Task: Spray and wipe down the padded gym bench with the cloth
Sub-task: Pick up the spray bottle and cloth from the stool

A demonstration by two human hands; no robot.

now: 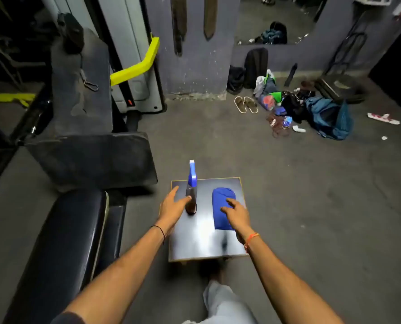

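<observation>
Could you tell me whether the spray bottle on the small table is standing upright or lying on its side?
Upright: the spray bottle stands on its base on the small table, blue trigger head on top.

Room was dim, corners fell to black. Glare bloomed on glossy stool top [194, 239] at lower centre. Wide-angle bending at edges; overall softness, slight blur.

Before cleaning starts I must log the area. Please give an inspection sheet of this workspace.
Surface: small glossy table, bare apart from two items.
Job's things: spray bottle upright on it; blue cloth lying flat beside it; padded bench at its left.
Clutter: sandals, bags and clothes on floor by wall.
Hands: left hand open beside bottle; right hand open, resting on cloth.
Cables: nothing seen.
Surroundings: grey floor, gym machine with yellow bar.
</observation>
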